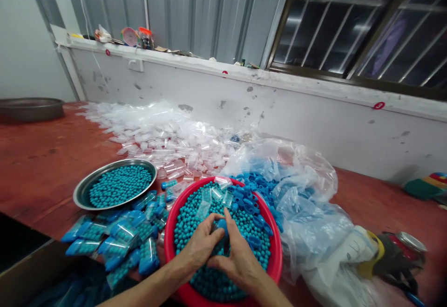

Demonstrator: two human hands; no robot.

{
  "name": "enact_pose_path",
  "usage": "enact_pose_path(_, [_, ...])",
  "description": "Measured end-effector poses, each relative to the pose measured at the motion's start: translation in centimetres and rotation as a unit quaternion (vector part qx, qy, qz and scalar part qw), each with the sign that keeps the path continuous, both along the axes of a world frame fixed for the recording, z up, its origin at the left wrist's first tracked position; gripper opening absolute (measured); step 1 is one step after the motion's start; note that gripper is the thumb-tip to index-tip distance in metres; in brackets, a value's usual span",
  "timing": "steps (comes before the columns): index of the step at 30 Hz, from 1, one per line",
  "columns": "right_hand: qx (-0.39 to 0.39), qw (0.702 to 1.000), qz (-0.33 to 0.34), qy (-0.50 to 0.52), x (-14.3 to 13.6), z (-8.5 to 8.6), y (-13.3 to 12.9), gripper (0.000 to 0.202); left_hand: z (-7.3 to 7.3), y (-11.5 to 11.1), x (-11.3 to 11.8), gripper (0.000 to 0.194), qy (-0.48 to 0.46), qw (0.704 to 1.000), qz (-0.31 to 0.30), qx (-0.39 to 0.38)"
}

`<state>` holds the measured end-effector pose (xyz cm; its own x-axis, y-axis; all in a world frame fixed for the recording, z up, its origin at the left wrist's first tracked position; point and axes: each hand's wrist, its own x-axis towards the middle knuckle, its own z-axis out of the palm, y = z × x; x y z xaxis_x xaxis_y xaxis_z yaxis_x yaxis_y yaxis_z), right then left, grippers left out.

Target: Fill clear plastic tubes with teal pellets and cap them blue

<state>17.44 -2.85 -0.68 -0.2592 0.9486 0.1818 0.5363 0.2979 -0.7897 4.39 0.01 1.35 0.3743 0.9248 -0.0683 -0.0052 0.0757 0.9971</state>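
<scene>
Blue-capped container (221,226), partly hidden, is held above the turquoise beads (189,225) in the red basin (276,239) by the left hand (200,242) and right hand (239,253), fingers curled around it, neither plainly nearer, its long axis seemingly toward the basin's far rim.

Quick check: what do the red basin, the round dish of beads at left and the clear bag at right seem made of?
Red basin: probably plastic, smooth and slightly glossy, from its even colour and soft rim highlights.
Round dish: likely metal, perhaps stainless steel, given its silvery, reflective rim.
Clear bag: probably thin plastic film, judging by its see-through, shiny creases.
</scene>
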Motion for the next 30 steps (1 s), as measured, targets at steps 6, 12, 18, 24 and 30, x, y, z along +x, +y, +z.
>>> enact_pose_path(6, [-0.033,0.999,0.013,-0.038,0.1,0.4,-0.3,0.109,-0.4,-0.3,-1.5,0.047,-0.015,0.997,0.002,-0.072])
enact_pose_path(12, [0.061,0.986,-0.03,-0.15,-2.0,0.9,-0.9,0.075,-0.9,-0.4,-1.0,0.027,-0.033,0.999,0.024,0.004])
enact_pose_path(18, [0.055,0.989,-0.038,-0.13,-3.8,0.7,-1.2,0.07,-0.4,-1.2,-1.4,0.015,0.024,0.999,0.043,-0.001])
enact_pose_path(24, [0.01,0.976,0.069,-0.208,-3.5,2.2,-1.4,0.085,2.1,-1.2,-7.4,0.027,0.267,0.956,0.017,0.12])
enact_pose_path(30, [0.039,0.959,-0.049,-0.275,1.4,1.7,0.4,0.036,2.6,0.3,-12.8,0.039,0.633,0.724,0.18,0.209])
